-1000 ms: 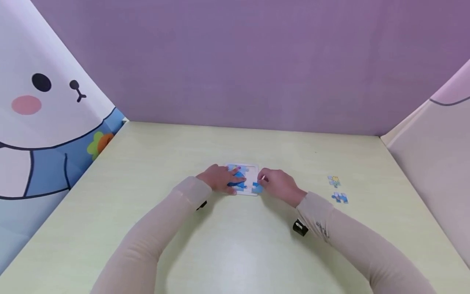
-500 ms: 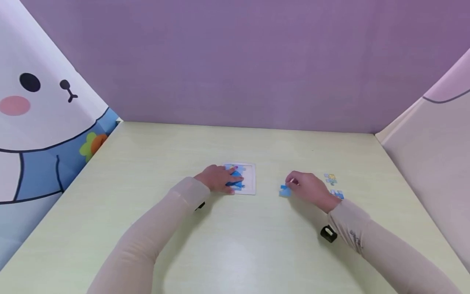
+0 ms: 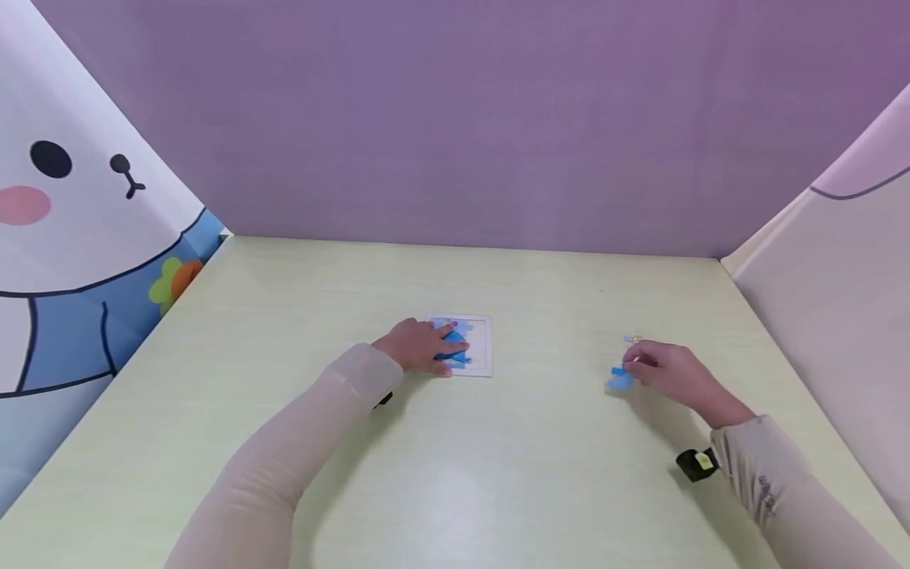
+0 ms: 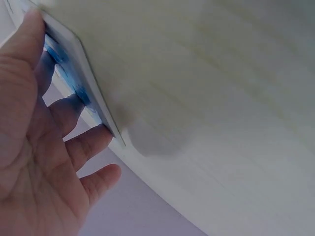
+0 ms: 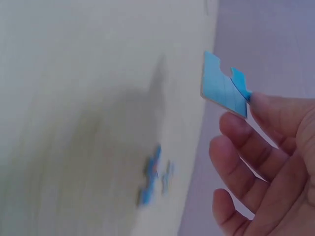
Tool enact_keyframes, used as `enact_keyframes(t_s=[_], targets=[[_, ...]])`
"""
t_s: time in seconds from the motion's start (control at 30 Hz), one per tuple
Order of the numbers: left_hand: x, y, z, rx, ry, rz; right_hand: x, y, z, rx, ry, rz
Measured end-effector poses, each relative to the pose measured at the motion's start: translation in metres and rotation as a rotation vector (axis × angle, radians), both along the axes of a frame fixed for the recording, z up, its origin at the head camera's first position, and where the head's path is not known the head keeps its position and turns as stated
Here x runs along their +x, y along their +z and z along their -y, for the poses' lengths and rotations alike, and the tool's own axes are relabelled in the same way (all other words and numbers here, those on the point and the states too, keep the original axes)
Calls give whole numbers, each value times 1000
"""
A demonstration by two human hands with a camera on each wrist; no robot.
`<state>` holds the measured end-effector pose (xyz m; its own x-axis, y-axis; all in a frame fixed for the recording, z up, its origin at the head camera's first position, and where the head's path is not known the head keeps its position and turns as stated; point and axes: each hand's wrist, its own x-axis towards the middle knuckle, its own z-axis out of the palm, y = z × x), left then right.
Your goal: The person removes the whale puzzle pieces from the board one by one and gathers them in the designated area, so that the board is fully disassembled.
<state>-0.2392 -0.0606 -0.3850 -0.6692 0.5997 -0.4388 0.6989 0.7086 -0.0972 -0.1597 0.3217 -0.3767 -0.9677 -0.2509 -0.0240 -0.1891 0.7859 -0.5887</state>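
Observation:
My left hand (image 3: 415, 346) lies with its fingers spread across the left part of a puzzle tray (image 3: 482, 348), touching it. Blue picture pieces sit in the tray under those fingers, and its right part shows bare white. In the left wrist view the thumb and fingertips touch the tray's white rim (image 4: 93, 73). Off to the right, my right hand (image 3: 671, 370) pinches a light blue puzzle piece (image 5: 221, 83) between thumb and finger, held above the table. Beyond it lies a puzzle piece with yellow on it (image 3: 633, 338), partly covered by the hand.
Two loose puzzle pieces, one of them blue (image 5: 150, 177), lie on the pale table (image 3: 455, 458) in the right wrist view. A purple backdrop (image 3: 469, 126) stands along the far edge, with printed cloth (image 3: 85, 253) at the left side.
My right hand has lifted the light blue piece away from the tray's right side and carried it right, towards the loose pieces. My left hand stays on the tray.

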Motion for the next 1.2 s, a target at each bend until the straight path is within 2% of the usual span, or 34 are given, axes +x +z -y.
enact_keyframes(t_s=[0.17,0.4,0.5,0.7,0.83,0.97,1.2], targets=[[2,1,2,-5,-20,-10,8,7,-20,6,-34,54],[4,0,3,4,0,3,12,10,-43,50,-2,85],[4,0,1,-6,3,-2,13,11,-53,60,11,144],[5,2,-4,-25,16,-5,16,13,-64,-4,-22,314],[5,2,-5,-29,13,-9,19,12,-67,-78,17,387],[4,1,-5,-32,17,-9,21,13,-66,-122,81,433],[3,-1,-5,-27,41,8,21,10,-64,-111,73,466]])
